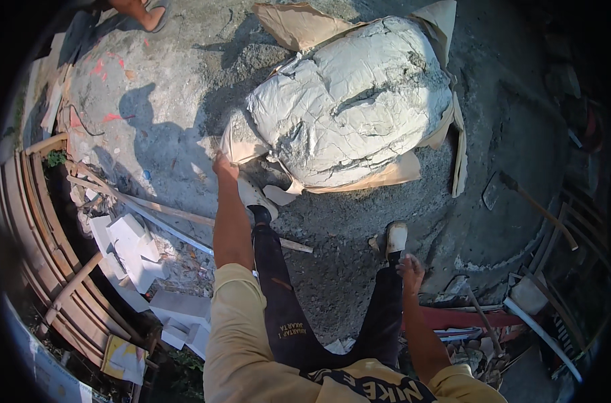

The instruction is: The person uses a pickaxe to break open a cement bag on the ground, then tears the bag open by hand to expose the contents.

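Observation:
A large pale grey block of packed powder (359, 101), cracked and creased like a full sack, sits on a bed of grey grit. Torn brown paper (299, 25) from its sack sticks out around its edges. On the block's left side my left hand (225, 165) is closed on a torn flap of the paper sack (241, 142), with that arm stretched forward. My right hand (411, 272) hangs low beside my right leg, apart from the block. Its fingers are loosely curled, and nothing shows in them. My feet stand apart on the near side of the block.
A wooden-handled shovel or hoe (537, 211) lies at the right. White block pieces (131, 248) and stacked planks (47, 242) are at the left, with a long thin strip of wood (164, 209) nearby. Scrap lies at lower right. Another person's foot (152, 19) shows at the far left.

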A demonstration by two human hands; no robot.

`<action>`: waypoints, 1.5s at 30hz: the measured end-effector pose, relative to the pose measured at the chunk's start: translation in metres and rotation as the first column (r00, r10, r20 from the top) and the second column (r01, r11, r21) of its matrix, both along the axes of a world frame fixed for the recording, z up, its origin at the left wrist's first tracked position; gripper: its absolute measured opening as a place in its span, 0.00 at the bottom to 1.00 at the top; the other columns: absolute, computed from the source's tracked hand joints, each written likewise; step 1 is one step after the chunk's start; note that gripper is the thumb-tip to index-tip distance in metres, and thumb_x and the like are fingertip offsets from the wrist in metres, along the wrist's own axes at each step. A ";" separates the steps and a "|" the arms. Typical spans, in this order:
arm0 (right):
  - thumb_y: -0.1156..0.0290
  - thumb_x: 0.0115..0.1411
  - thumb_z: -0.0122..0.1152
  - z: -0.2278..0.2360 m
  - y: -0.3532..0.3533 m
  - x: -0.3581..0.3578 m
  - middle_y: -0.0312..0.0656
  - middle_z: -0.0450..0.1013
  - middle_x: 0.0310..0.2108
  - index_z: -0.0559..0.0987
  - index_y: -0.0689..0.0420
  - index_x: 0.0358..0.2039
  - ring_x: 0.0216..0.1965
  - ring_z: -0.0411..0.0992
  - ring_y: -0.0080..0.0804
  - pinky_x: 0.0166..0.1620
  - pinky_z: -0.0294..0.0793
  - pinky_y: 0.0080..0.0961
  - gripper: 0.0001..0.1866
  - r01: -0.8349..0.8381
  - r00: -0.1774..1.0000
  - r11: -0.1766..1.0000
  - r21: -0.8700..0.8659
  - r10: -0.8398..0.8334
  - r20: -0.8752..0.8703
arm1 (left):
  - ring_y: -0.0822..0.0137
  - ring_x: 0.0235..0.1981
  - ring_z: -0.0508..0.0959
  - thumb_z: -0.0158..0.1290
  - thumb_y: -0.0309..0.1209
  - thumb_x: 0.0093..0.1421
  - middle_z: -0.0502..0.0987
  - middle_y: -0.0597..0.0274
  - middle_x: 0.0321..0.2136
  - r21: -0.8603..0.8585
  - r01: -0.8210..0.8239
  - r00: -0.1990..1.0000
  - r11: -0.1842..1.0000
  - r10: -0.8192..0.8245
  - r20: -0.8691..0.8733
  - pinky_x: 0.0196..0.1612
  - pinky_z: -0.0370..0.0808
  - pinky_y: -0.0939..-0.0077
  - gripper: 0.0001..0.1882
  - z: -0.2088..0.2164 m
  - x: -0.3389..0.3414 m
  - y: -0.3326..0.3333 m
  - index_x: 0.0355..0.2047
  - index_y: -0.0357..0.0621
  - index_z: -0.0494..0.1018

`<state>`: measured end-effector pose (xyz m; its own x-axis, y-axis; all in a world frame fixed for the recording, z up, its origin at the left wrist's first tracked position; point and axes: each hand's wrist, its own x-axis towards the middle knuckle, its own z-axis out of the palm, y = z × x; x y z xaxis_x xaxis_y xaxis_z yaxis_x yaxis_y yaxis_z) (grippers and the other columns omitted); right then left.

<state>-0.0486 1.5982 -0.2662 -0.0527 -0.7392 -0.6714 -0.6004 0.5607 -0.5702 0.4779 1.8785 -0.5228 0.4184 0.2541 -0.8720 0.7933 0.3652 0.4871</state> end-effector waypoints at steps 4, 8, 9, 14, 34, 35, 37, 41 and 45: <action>0.62 0.58 0.59 -0.071 0.075 0.104 0.38 0.74 0.27 0.76 0.61 0.36 0.25 0.74 0.26 0.27 0.71 0.20 0.15 0.014 0.974 0.940 0.341 -0.090 0.208 | 0.51 0.52 0.69 0.54 0.49 0.56 0.65 0.51 0.53 -0.100 -0.094 0.976 0.991 0.112 0.187 0.53 0.68 0.52 0.38 0.029 0.063 0.029 0.57 0.35 0.55; 0.55 0.63 0.50 -0.118 0.107 0.206 0.49 0.69 0.46 0.68 0.66 0.50 0.49 0.69 0.41 0.47 0.71 0.32 0.26 0.205 0.886 0.836 0.509 -0.379 0.266 | 0.55 0.57 0.63 0.51 0.56 0.56 0.61 0.53 0.57 -0.344 -0.033 0.989 0.938 0.081 0.126 0.58 0.61 0.57 0.40 0.047 -0.014 -0.030 0.59 0.42 0.56; 0.55 0.63 0.50 -0.128 0.103 0.218 0.49 0.69 0.46 0.68 0.66 0.50 0.49 0.69 0.41 0.47 0.71 0.32 0.26 0.207 0.894 0.852 0.481 -0.365 0.260 | 0.57 0.57 0.63 0.50 0.56 0.56 0.61 0.53 0.56 -0.333 -0.008 1.000 0.943 0.015 0.020 0.58 0.60 0.59 0.39 0.058 -0.037 -0.063 0.59 0.43 0.56; 0.48 0.64 0.40 -0.124 0.163 0.341 0.53 0.57 0.56 0.56 0.70 0.57 0.55 0.61 0.50 0.58 0.63 0.41 0.36 0.675 0.584 0.628 0.386 -0.775 0.241 | 0.60 0.52 0.67 0.57 0.54 0.52 0.65 0.57 0.49 -0.146 0.375 0.927 0.916 -0.365 0.088 0.50 0.65 0.64 0.40 0.062 -0.037 -0.043 0.54 0.35 0.60; 0.61 0.60 0.37 -0.191 0.151 0.352 0.45 0.64 0.55 0.67 0.55 0.55 0.54 0.63 0.45 0.53 0.67 0.49 0.24 0.705 0.091 0.309 0.638 -0.932 0.351 | 0.58 0.48 0.73 0.38 0.40 0.64 0.73 0.57 0.48 -0.628 -0.216 0.976 0.748 0.146 -0.162 0.49 0.73 0.59 0.20 -0.021 0.007 -0.075 0.49 0.43 0.68; 0.61 0.60 0.37 -0.187 0.159 0.360 0.45 0.64 0.55 0.67 0.55 0.55 0.54 0.63 0.45 0.53 0.67 0.49 0.24 0.697 0.070 0.291 0.655 -0.937 0.342 | 0.57 0.48 0.73 0.37 0.40 0.64 0.73 0.57 0.48 -0.636 -0.201 0.979 0.745 0.132 -0.155 0.49 0.72 0.58 0.20 -0.026 0.016 -0.060 0.49 0.43 0.69; 0.61 0.59 0.37 -0.193 0.141 0.340 0.46 0.63 0.55 0.67 0.56 0.54 0.55 0.63 0.45 0.54 0.66 0.50 0.24 0.788 0.107 0.257 0.559 -0.952 0.286 | 0.56 0.47 0.74 0.39 0.37 0.61 0.75 0.60 0.44 -0.649 -0.158 0.980 0.745 0.037 -0.195 0.50 0.72 0.55 0.18 -0.015 -0.009 -0.082 0.45 0.46 0.73; 0.62 0.59 0.37 -0.193 0.147 0.341 0.46 0.63 0.55 0.66 0.57 0.54 0.55 0.62 0.46 0.55 0.64 0.51 0.24 0.730 0.009 0.241 0.640 -0.939 0.344 | 0.57 0.46 0.74 0.41 0.41 0.61 0.75 0.60 0.46 -0.711 -0.168 0.972 0.683 -0.006 -0.236 0.51 0.70 0.56 0.20 -0.009 0.012 -0.077 0.46 0.46 0.72; 0.58 0.60 0.38 -0.203 0.136 0.330 0.46 0.62 0.56 0.65 0.55 0.55 0.56 0.62 0.47 0.55 0.63 0.52 0.25 0.641 0.015 0.324 0.696 -0.912 0.411 | 0.58 0.41 0.76 0.41 0.45 0.60 0.76 0.61 0.44 -0.567 -0.129 0.977 0.814 0.008 -0.211 0.46 0.72 0.64 0.21 -0.016 -0.003 -0.081 0.43 0.45 0.74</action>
<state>0.2811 1.7342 -0.4693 0.0409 -0.3614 -0.9315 0.7882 0.5847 -0.1922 0.4744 1.7978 -0.5392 0.2307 -0.2966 -0.9267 0.8095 0.5870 0.0136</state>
